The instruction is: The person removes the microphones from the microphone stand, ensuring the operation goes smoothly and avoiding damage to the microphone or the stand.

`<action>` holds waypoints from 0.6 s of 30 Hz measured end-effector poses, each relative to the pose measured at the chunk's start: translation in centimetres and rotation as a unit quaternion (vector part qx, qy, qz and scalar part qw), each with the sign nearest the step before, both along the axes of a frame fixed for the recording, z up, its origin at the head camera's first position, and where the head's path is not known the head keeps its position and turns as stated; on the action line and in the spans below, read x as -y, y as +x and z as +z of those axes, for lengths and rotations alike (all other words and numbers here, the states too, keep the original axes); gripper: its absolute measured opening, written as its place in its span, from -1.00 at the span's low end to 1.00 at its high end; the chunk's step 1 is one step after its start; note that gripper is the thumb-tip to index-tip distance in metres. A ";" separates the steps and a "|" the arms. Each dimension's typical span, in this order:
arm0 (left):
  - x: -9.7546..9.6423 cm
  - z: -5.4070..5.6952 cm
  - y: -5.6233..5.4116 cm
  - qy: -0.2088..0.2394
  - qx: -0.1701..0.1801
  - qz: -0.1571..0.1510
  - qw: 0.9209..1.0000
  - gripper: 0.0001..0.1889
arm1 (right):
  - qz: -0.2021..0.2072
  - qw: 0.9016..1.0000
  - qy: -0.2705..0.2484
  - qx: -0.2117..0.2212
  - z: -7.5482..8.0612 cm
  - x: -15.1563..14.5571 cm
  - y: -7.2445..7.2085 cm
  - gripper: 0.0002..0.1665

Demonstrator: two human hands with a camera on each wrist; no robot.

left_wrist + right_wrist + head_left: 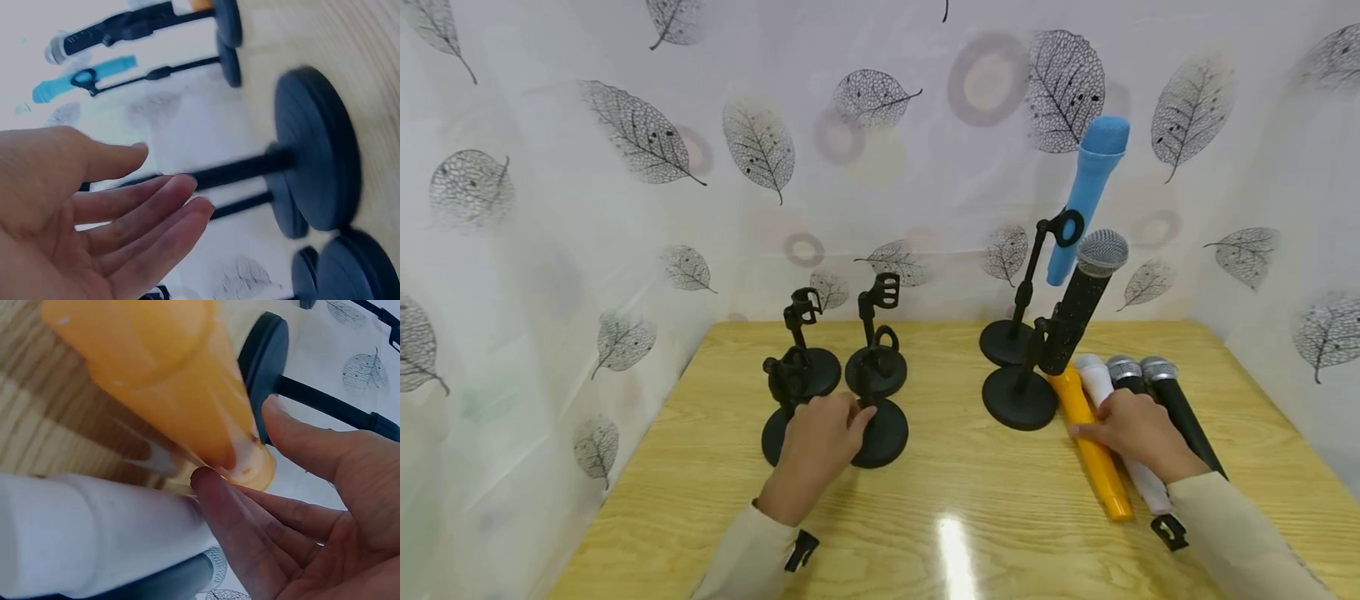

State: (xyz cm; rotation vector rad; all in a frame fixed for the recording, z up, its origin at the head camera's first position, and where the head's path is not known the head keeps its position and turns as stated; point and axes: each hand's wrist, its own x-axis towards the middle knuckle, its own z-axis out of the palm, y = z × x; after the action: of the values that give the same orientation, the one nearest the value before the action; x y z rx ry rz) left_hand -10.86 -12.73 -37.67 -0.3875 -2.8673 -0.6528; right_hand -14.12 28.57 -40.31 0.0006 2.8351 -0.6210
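My left hand [820, 429] reaches among the black desktop microphone stands on the left. In the left wrist view its fingers [150, 219] are loosely extended, tips close to the upright pole of the nearest stand [237, 172]. Farther right, my right hand [1138, 427] is over an orange microphone [1099, 462] lying on the table. The right wrist view has the thumb on the stand side of this orange microphone and the forefinger [219, 506] between it and a white microphone [131, 531], without a visible curl around either.
A blue microphone [1086, 192] and a black silver-headed microphone [1075, 312] lean upward in two stands at right. Two black microphones [1183, 412] lie beside the white one. Several stands cluster at left on the wooden table [955, 467]; a leaf-patterned curtain [880, 183] surrounds it.
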 end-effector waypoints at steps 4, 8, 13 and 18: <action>-1.5 0.7 0.6 0.019 0.038 -0.070 0.997 -0.74 | 0.002 1.000 0.005 -0.004 0.8 -0.5 -0.1 -0.25; -3.9 0.8 0.2 0.045 0.087 -0.141 0.985 -0.77 | 0.005 0.999 0.002 -0.032 1.3 -0.8 0.4 -0.22; -7.4 0.5 -1.5 0.078 0.142 -0.172 0.972 -0.73 | 0.019 0.998 -0.003 -0.053 1.8 -0.5 1.1 -0.26; -10.7 0.1 -3.8 0.110 0.138 -0.185 0.967 -0.68 | 0.024 0.999 -0.013 -0.041 2.3 0.2 1.7 -0.21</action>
State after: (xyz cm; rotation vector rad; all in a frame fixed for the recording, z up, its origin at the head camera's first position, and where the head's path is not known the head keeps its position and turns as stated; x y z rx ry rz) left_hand -14.71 -1.99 -37.57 -0.8719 -2.9517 -1.1616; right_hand -12.42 28.38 -38.00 -0.1003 2.8953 -0.6632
